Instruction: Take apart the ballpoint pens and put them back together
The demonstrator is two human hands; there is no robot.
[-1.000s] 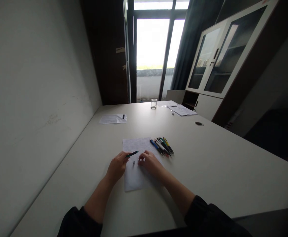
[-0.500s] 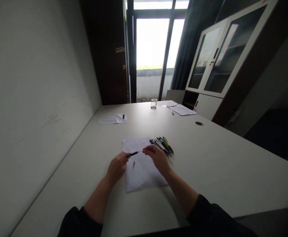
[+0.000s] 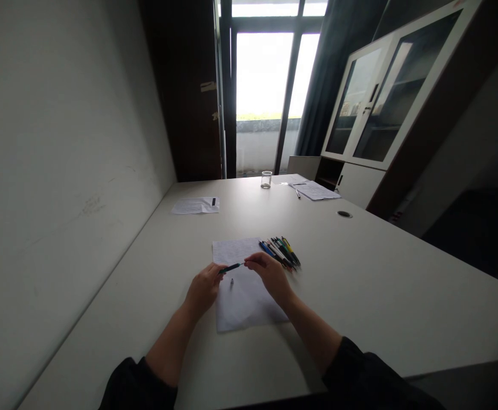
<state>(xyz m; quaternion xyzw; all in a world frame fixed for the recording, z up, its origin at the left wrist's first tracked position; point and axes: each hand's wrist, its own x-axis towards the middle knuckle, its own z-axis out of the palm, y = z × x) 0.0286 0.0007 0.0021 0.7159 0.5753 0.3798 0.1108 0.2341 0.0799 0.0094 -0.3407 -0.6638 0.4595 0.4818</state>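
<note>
A dark pen with green parts [image 3: 231, 267] is held slantwise above a sheet of paper [image 3: 249, 307] that lies toward the near edge of a pale desk [image 3: 381, 285]. The person's left hand [image 3: 204, 287] grips the pen's barrel between bent fingers, its thin tip pointing to the right hand [image 3: 270, 273]. The right hand's thumb and fingertips are drawn close together at that tip; the spot is too small and dim to tell whether they pinch it. On the sheet just below the pen sits a small cone-shaped piece [image 3: 232, 281]. The sheet bears lines of writing along its far edge, and at its far right corner a bunch of pens [image 3: 281, 252] lies side by side, in blue, white, green, black and yellow. Farther off, a single sheet with a dark strip [image 3: 195, 205] lies near the desk's far left corner, a clear glass [image 3: 266, 180] stands by the far edge, and loose papers [image 3: 317, 191] with another pen [image 3: 297, 194] beside them lie toward the far right corner. Beyond the desk is a bright window [image 3: 264, 77].
</note>
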